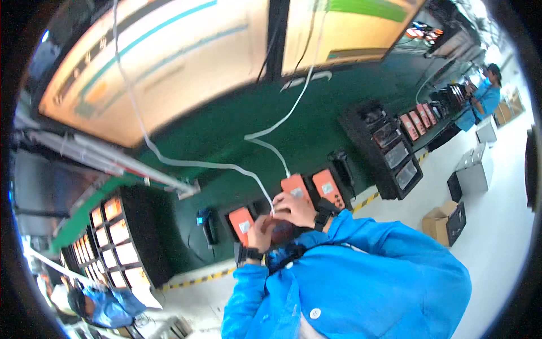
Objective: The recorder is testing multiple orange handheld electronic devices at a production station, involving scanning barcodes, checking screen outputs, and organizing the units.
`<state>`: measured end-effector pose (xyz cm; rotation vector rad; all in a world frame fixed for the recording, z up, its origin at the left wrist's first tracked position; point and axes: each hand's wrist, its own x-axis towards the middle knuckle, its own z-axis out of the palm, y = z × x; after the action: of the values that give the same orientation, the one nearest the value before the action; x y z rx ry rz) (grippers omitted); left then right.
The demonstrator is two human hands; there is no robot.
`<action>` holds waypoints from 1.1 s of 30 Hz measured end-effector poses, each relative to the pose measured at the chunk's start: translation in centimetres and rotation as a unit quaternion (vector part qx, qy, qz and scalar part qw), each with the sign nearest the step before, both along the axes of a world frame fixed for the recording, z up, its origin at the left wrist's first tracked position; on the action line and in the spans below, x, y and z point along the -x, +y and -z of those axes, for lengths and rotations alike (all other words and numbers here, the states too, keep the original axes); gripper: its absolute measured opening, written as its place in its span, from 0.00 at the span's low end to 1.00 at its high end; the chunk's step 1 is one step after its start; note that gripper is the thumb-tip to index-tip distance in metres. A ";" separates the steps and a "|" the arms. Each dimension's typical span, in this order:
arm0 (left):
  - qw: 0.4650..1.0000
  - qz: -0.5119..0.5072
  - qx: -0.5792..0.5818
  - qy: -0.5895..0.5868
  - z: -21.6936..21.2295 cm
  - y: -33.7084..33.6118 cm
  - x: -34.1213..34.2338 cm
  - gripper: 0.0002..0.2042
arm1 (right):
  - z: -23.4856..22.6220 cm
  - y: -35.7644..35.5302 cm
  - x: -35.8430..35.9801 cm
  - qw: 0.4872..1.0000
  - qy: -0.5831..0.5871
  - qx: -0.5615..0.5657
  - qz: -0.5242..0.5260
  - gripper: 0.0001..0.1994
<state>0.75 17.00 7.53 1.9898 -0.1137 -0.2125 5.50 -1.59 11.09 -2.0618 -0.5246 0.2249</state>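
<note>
Close in front of my body, my left hand [259, 234] and my right hand [296, 210] meet at the lower end of a white cable [261, 182]. My right fingers pinch around the cable's end. The left fingers are curled in beside it, against a dark reddish thing mostly covered by my hands and blurred. Left of my hands lies an orange rectangular device [241, 222] with a white label. Just beyond my right hand is a second orange device [293, 184], with another white cable [280, 153] running to its top. A third orange device [327, 186] with dark round buttons or holes lies to the right.
A black handheld scanner [206, 227] stands left on the green bench [226, 130]; another dark device [341, 167] is at right. Black trays of devices flank both sides [389, 148]. Large lit screens [169, 62] rise behind. Other people in blue work at far right and lower left.
</note>
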 end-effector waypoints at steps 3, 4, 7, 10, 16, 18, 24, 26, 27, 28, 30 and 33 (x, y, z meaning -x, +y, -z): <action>0.997 0.002 0.057 0.060 0.8 -0.4 -2.8 0.21 | 1.9 -0.9 -2.4 0.981 -0.097 0.059 0.154 0.14; 0.998 0.004 0.049 0.040 1.1 -0.7 -4.1 0.21 | 2.9 -1.0 -3.6 0.946 -0.140 0.128 0.262 0.16; 0.987 -0.116 0.111 -0.020 1.1 -1.5 -5.7 0.31 | 6.4 -1.9 -5.9 0.889 -0.150 0.272 0.335 0.16; 0.981 -0.158 -0.014 -0.110 0.0 -0.9 -4.8 0.29 | 9.3 -1.9 -7.8 0.891 -0.015 0.385 0.242 0.16; 0.960 -0.262 -0.042 -0.090 1.2 2.8 1.6 0.23 | 10.2 -2.3 -8.4 0.908 -0.145 0.238 0.313 0.10; 0.945 -0.310 -0.060 -0.080 3.2 4.2 3.0 0.27 | 8.7 -3.0 -5.9 0.948 -0.187 0.154 0.205 0.07; 0.929 -0.340 -0.117 0.087 6.0 4.6 9.0 0.31 | 3.5 -11.9 0.6 0.911 -0.144 0.265 0.282 0.08; 0.933 -0.329 -0.124 0.077 5.8 4.3 9.6 0.34 | 4.2 -13.7 3.0 0.782 -0.197 0.289 0.516 0.11; 0.932 -0.333 -0.121 0.078 5.7 4.1 9.3 0.34 | 4.7 -14.9 4.4 0.824 -0.101 0.281 0.482 0.13; 0.934 -0.323 -0.129 0.080 5.5 4.1 8.8 0.35 | 5.4 -15.8 5.7 0.835 0.047 0.294 0.463 0.14; 0.897 -0.343 -0.238 0.146 5.5 3.8 6.7 0.35 | 7.2 -16.2 6.8 0.850 0.045 0.228 0.473 0.14; 0.822 -0.422 -0.327 0.197 5.0 3.9 2.9 0.31 | 8.6 -16.7 5.5 0.844 -0.008 0.206 0.495 0.14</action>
<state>-2.19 20.89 2.53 2.4019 1.2449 -0.0739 -0.03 -18.34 2.54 -2.4717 0.6772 -0.3286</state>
